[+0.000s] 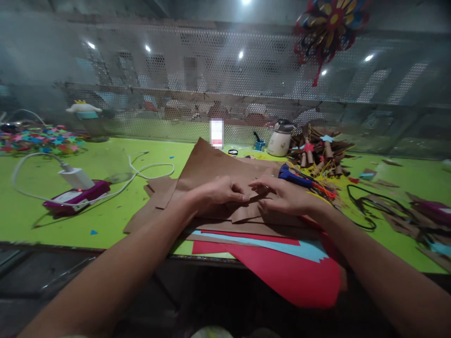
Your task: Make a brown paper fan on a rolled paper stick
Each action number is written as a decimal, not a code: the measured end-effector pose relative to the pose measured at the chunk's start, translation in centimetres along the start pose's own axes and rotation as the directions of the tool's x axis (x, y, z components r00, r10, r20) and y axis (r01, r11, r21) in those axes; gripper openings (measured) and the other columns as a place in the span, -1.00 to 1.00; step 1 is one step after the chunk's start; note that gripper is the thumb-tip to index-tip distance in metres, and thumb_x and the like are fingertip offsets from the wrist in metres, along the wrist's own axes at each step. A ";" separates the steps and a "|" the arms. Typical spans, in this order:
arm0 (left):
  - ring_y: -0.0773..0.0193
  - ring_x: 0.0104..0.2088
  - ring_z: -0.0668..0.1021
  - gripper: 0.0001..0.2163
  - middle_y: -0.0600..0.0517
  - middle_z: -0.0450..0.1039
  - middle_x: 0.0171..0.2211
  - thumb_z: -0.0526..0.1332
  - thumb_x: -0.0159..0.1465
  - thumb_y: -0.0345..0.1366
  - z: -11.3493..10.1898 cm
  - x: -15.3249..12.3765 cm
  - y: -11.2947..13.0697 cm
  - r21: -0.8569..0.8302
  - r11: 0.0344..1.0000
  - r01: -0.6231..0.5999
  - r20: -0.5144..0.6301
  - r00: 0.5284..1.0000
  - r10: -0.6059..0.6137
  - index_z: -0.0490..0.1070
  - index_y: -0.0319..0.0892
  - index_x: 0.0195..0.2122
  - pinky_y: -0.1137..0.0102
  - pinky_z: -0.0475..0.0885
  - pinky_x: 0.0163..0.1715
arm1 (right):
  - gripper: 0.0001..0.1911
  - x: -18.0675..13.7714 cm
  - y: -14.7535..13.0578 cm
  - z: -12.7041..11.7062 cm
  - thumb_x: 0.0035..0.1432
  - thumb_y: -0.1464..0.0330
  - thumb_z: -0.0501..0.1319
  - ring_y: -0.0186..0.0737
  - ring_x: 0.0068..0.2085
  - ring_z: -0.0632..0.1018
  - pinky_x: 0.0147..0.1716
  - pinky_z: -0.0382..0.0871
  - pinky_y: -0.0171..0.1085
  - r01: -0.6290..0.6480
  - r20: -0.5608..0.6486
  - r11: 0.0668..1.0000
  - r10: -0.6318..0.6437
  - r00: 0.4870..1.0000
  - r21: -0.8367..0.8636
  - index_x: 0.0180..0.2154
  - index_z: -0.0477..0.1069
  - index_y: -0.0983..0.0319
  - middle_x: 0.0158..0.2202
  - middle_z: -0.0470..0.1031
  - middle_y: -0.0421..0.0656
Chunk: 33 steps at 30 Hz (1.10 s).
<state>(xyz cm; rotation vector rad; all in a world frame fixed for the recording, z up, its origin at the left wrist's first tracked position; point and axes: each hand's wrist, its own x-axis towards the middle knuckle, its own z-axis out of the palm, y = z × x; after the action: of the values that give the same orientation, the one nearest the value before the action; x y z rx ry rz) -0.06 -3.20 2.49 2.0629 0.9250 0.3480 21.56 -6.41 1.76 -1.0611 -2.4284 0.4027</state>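
Observation:
A stack of brown paper sheets (207, 169) lies on the green table (116, 206) in front of me. My left hand (220, 191) and my right hand (282, 197) rest on top of it, fingertips nearly meeting. Both pinch a small folded piece of brown paper (252, 206) between thumb and fingers. Under the brown stack lie a red sheet (289, 272) and a light blue sheet (303, 249), both overhanging the table's near edge.
A blue glue gun (292, 176) and a pile of brown paper rolls (319, 152) sit right of my hands. A white charger (75, 178) rests on a purple device (75, 196) at left. Black cable (369, 206), white jar (280, 138), coloured stars (38, 141), hanging pinwheel (329, 26).

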 end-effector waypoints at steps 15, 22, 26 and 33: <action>0.33 -0.38 0.42 -0.74 0.09 0.45 -0.39 0.12 0.18 -0.09 0.8 0.5 0.7 0.254 0.961 -0.107 -0.060 0.990 0.126 0.43 -0.16 -0.27 0.49 0.23 -0.41 | -0.65 0.6 0.7 0.0 -0.07 0.13 0.29 -0.39 -0.52 0.33 -0.55 0.12 -0.37 -0.293 0.042 0.824 0.313 0.949 0.485 -0.50 0.43 0.32 -0.57 0.37 -0.22; 0.35 -0.45 0.43 -0.78 0.04 0.46 -0.46 0.19 0.15 -0.18 1.1 0.8 0.7 0.117 0.979 -0.165 -0.112 0.978 0.178 0.44 -0.26 -0.34 0.49 0.25 -0.47 | -0.68 0.8 0.7 0.4 -0.14 0.18 0.35 -0.38 -0.53 0.36 -0.54 0.17 -0.36 -0.269 -0.048 0.778 0.358 0.933 0.567 -0.52 0.42 0.32 -0.58 0.40 -0.21; 0.34 -0.42 0.45 -0.82 0.02 0.46 -0.45 0.18 0.16 -0.23 1.1 0.9 0.3 0.126 0.968 -0.216 -0.201 0.950 0.238 0.43 -0.26 -0.36 0.48 0.29 -0.43 | -0.68 0.7 1.3 0.2 -0.14 0.19 0.36 -0.40 -0.54 0.35 -0.56 0.13 -0.38 -0.249 -0.062 0.736 0.367 0.928 0.630 -0.49 0.42 0.32 -0.58 0.39 -0.23; 0.38 -0.56 0.42 -0.82 0.08 0.39 -0.54 0.13 0.21 -0.21 0.6 0.5 0.5 0.059 0.981 -0.185 -0.130 0.973 0.191 0.36 -0.24 -0.30 0.49 0.30 -0.55 | -0.71 0.7 2.8 0.0 -0.14 0.22 0.37 -0.42 -0.56 0.32 -0.54 0.12 -0.36 -0.166 -0.136 0.718 0.343 0.930 0.676 -0.54 0.44 0.32 -0.63 0.36 -0.25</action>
<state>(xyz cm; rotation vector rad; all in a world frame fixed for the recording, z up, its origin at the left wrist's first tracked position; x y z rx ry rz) 0.86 -3.39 2.52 2.1978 0.8243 0.5782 22.81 -4.03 0.73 -1.0319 -1.6833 1.0573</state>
